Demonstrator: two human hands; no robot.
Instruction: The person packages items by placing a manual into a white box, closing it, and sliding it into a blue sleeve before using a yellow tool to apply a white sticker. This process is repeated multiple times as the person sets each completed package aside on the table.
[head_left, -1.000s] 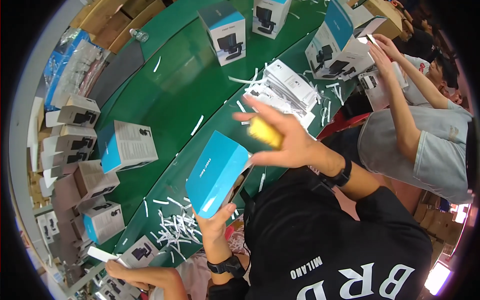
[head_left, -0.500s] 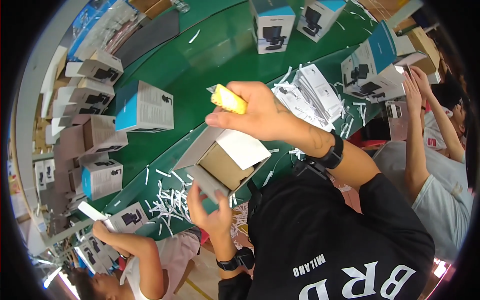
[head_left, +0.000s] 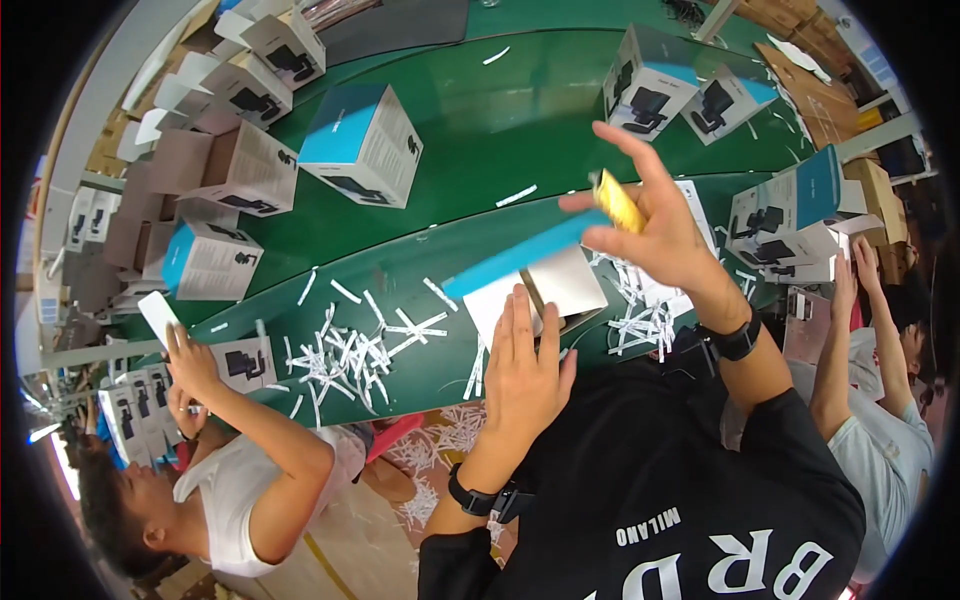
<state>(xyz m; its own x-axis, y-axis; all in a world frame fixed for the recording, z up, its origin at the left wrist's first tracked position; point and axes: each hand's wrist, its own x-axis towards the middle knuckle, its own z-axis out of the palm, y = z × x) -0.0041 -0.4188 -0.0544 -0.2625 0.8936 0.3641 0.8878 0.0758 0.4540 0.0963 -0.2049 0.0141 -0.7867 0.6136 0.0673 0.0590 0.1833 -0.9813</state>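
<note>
Before me a carton (head_left: 575,283) stands at the table's near edge. Its white side flaps are folded inward, with a dark gap between them, and its blue lid (head_left: 530,252) is tilted up along the far side. My left hand (head_left: 530,365) lies on the left flap, fingers stretched out. Over the carton's right end is my right hand (head_left: 665,225), a chunky yellow tool (head_left: 620,203) with a small grey tip tucked in its palm. Its index finger points out and its thumb is by the lid's right end. The flaps hide the carton's contents.
Paper strips (head_left: 345,355) litter the green table (head_left: 470,120). Printed cartons stand left and far right, including a closed blue-topped carton (head_left: 365,145). White leaflets (head_left: 690,215) lie behind my right hand. Co-workers handle cartons at left (head_left: 250,440) and right (head_left: 855,420).
The carton, open before, has its side flaps folded in and its blue lid showing. My left hand moved onto a flap; my right hand moved right with the yellow tool. The view has shifted.
</note>
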